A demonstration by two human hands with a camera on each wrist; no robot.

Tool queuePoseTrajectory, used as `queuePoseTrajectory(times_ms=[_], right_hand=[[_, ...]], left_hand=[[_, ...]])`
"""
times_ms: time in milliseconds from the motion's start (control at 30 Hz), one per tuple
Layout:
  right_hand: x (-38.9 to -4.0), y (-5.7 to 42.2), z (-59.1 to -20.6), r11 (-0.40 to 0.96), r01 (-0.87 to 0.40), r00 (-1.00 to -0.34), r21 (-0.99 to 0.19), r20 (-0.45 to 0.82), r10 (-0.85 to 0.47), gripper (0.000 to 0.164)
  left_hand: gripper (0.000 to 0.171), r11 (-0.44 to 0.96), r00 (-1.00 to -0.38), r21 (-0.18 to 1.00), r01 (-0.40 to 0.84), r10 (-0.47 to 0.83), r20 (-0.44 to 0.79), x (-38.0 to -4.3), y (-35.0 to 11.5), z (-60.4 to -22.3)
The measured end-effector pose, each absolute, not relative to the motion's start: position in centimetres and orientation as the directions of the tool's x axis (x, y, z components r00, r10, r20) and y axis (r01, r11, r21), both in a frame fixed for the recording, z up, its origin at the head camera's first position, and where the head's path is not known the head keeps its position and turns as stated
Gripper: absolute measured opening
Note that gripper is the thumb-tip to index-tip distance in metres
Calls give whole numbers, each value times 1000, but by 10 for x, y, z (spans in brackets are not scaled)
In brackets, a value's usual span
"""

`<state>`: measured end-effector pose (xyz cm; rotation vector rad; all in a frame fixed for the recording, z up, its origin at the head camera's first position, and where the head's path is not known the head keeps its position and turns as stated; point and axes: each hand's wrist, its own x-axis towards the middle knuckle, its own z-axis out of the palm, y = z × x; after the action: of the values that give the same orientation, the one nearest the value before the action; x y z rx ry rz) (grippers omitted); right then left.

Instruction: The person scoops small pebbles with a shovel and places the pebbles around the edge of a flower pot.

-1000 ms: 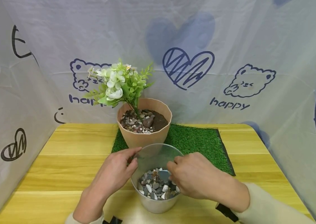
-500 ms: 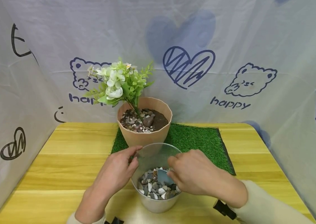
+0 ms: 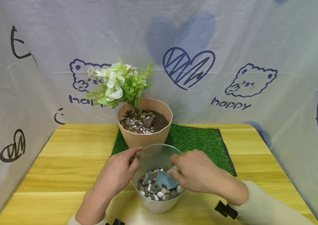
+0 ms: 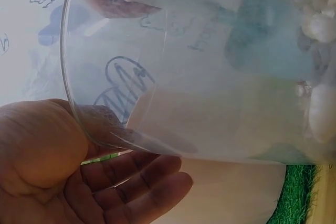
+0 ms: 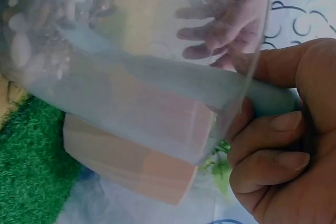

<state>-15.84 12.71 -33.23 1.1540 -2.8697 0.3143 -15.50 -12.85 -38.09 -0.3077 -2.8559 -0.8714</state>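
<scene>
A clear plastic bucket [image 3: 159, 207] with grey and white pebbles [image 3: 154, 188] in its bottom stands near the table's front. At its left rim my left hand [image 3: 116, 173] holds the wall; in the left wrist view, fingers [image 4: 152, 190] lie along the outside. Over the right rim, my right hand [image 3: 197, 172] grips the handle of a small blue trowel [image 3: 165, 180], its blade down among the pebbles. Through the wall, the right wrist view shows the pale blue handle [image 5: 270, 98] running up into my curled fingers.
Behind the bucket, a peach flowerpot [image 3: 145, 140] holds soil, small stones and a brownish rock, with white flowers [image 3: 115, 79] and green leaves standing in it. It sits on a green turf mat [image 3: 204, 143] on the wooden table [image 3: 71, 143]. Printed white cloth [image 3: 243, 37] hangs around.
The right hand has shifted slightly right and turned the trowel; more of its blue blade shows above the pebbles, some of which have moved. My left hand stays at the rim.
</scene>
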Motion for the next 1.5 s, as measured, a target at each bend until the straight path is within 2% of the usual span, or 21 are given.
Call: queuePoseTrajectory(times_ms=[333, 600, 833, 1100, 1500], right_hand=[[-159, 128, -330, 717, -626, -754, -308, 7, -656, 17], [-160, 132, -328, 701, -619, -750, -354, 4, -661, 17], [-164, 136, -328, 717, -560, -780, -415, -28, -625, 19], [-167, 140, -330, 690, -529, -780, -495, -38, -625, 18], [-168, 143, -327, 699, -502, -787, -510, -65, -613, 20]], left_hand=[[43, 813, -970, 536, 229, 146, 192, -154, -128, -382], [43, 810, -975, 547, 213, 137, 176, -153, -128, -381], [43, 808, -974, 548, 215, 135, 182, -153, -128, -380], [44, 810, -972, 542, 222, 139, 191, -153, -129, -380], [44, 818, -976, 536, 206, 132, 174, -154, -128, -380]])
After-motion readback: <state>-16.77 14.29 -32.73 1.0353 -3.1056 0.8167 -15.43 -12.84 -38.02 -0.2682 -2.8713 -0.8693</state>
